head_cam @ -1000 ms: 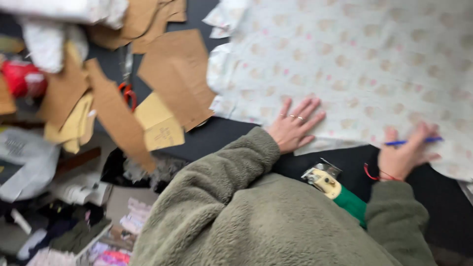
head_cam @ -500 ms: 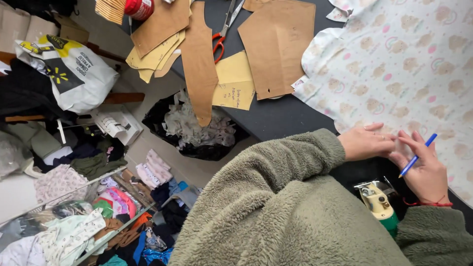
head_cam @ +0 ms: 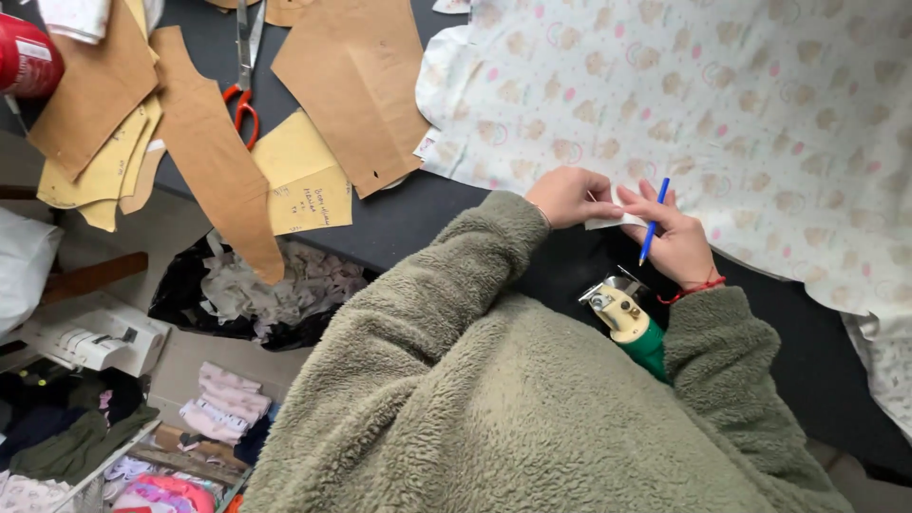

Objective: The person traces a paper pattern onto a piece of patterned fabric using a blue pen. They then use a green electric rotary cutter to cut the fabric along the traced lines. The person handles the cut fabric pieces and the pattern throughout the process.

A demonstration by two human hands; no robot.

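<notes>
Head view: both hands meet at the near edge of the printed fabric point(head_cam: 760, 123) on the dark bench point(head_cam: 408, 214). The left hand point(head_cam: 570, 197) pinches a small white scrap point(head_cam: 613, 221), fingers together on it; the right hand point(head_cam: 676, 237) has its grip closed on a blue pen point(head_cam: 654, 220). The fabric looks uncut — marking seems barely begun, cutting all left. A yellow-and-green electric cutter point(head_cam: 627, 318) lies just beside the right wrist. Cardboard patterns point(head_cam: 356, 85) and scissors point(head_cam: 245, 66) crowd the left; open bench remains between them and the fabric.

Dark table point(head_cam: 418, 223) under fabric point(head_cam: 760, 123), patterns point(head_cam: 356, 81)
</notes>
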